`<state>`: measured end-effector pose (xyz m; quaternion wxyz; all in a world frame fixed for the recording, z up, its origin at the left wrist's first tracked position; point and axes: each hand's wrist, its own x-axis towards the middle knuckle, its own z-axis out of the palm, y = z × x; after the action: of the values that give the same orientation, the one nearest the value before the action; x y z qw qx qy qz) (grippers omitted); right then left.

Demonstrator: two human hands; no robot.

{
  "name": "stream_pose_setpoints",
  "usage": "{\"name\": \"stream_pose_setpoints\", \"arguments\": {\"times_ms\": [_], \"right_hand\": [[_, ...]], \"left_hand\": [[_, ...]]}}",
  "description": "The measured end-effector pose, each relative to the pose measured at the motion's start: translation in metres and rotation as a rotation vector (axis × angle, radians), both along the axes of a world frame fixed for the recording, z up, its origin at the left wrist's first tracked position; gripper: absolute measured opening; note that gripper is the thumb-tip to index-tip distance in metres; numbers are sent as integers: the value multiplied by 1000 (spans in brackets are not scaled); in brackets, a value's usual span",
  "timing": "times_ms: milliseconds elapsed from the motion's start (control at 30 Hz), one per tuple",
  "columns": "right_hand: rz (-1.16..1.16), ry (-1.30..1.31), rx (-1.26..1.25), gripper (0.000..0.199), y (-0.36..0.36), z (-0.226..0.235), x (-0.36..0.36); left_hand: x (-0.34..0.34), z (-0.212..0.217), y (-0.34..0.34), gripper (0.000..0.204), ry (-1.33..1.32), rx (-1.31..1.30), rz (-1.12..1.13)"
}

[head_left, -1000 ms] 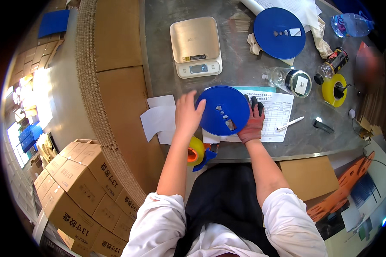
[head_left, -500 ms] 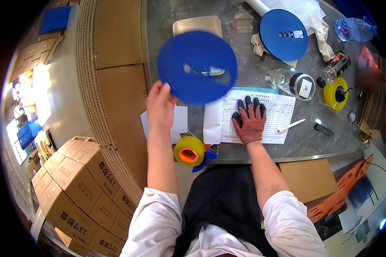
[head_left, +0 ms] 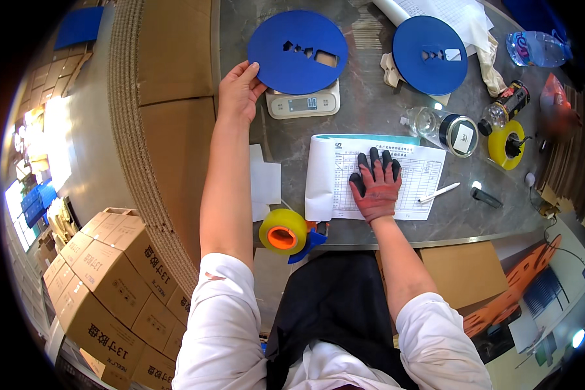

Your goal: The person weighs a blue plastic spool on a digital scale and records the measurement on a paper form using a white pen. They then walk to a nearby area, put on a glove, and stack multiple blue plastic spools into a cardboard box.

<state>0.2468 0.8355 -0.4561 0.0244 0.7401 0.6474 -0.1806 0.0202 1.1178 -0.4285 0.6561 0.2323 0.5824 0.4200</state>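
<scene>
A gray desk stands beside tall cardboard sheets, and stacked brown boxes sit on the left beyond its edge. The person's bare left hand reaches to the far left part of the desk and pinches the near left rim of a blue disc, thumb on top and the other fingers partly hidden under it. The disc lies over the kitchen scale, covering its plate and leaving the front panel with its small screen in view; whether the disc touches the plate I cannot tell. Small cutouts run across the disc's middle, with a larger opening toward its right. The right hand, in a red glove with black fingertips, rests palm down on a printed form, empty, its fingers spread. A white pen lies across the form's right edge. Left of the form are loose white papers, and a tape dispenser with a yellow roll is at the desk's near edge. Beyond the form lie a clear jar on its side and a second blue disc, well apart from the scale.
</scene>
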Motion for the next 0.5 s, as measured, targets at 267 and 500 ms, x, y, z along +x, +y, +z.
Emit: {"name": "stream_pose_setpoints", "arguments": {"times_ms": [267,500], "right_hand": [[12,-6,20,49,-2,-3,1],[9,-7,10,49,-2,-3,2]], "left_hand": [[13,17,-10,32,684,104,-91],[13,12,-102,24,1074,361,-85]]}}
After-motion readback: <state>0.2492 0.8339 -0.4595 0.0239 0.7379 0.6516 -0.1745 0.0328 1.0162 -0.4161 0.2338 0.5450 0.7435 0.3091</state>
